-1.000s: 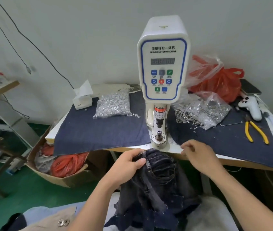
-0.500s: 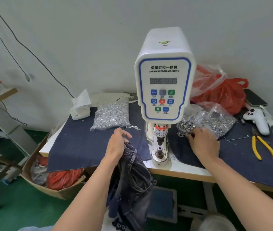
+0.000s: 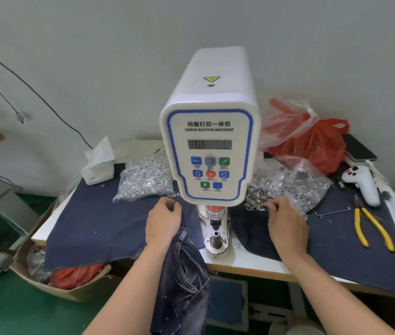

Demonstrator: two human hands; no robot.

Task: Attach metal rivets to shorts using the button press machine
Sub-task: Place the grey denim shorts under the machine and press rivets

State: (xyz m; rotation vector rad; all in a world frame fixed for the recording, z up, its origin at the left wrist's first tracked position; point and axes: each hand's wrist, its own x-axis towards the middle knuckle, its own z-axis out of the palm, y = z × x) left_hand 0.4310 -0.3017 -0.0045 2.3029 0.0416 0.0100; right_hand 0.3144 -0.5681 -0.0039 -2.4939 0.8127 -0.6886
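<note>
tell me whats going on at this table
A person works at a white servo button machine. Their left hand grips dark denim shorts draped over the table edge. Their right hand reaches into loose silver metal rivets spilling from a clear plastic bag. Nothing sits on the machine's die yet.

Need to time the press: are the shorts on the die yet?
Not yet. The shorts hang off the table edge from the left hand; the die stands bare.

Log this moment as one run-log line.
left hand: holds shorts at table edge | right hand: at loose rivets beside bag | press: die bare | step: rivet pickup
</note>
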